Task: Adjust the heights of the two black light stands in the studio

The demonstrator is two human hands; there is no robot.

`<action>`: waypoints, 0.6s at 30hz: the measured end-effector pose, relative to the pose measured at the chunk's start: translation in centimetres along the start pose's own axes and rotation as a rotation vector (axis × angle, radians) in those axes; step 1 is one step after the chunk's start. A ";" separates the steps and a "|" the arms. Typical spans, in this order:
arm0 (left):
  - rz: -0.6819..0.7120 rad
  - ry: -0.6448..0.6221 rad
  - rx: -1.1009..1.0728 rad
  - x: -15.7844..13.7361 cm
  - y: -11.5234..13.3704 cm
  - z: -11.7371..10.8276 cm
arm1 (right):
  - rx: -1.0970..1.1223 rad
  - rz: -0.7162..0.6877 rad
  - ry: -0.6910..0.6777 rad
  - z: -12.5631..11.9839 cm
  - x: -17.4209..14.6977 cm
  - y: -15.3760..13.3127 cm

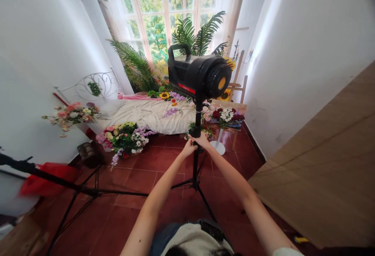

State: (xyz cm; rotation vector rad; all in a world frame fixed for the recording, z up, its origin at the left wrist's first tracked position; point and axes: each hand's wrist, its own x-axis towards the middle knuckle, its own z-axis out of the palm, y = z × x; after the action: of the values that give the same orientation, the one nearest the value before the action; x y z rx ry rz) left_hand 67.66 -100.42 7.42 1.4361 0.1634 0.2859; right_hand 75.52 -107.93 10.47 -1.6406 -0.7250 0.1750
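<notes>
A black studio light (pixel 187 72) with a top handle and a round yellow-centred front sits on a black light stand (pixel 195 166). Both my hands are closed round the stand's pole, a little below the lamp. My left hand (pixel 189 148) grips it from the left, slightly lower. My right hand (pixel 201 140) wraps it from the right, just under a collar on the pole. The stand is upright, its legs spread on the red tiled floor (pixel 140 182).
Behind the stand is a bed (pixel 146 113) with a cream cover and scattered flowers. Flower bunches (pixel 123 137) stand before it. Another black stand (pixel 84 189) reaches across the left. A brown board (pixel 328 162) leans at right; a wooden easel (pixel 241 80) stands behind.
</notes>
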 end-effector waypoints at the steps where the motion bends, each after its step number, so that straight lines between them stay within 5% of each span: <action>1: 0.020 -0.021 0.014 0.1 0.1 0.1 | -0.016 -0.001 0.020 -0.1 0.2 -0.8; 7: 0.248 0.089 0.177 2.3 1.0 1.8 | 0.007 -0.032 0.078 -1.3 2.2 -6.7; 18: 0.137 0.190 0.247 2.8 1.5 3.5 | 0.063 -0.232 0.161 -3.8 8.3 -17.7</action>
State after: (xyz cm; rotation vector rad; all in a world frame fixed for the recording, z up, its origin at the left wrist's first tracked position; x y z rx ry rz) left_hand 71.13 -102.78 9.57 1.6672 0.2624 0.5297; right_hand 77.69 -106.02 30.16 -1.4784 -0.7713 -0.0989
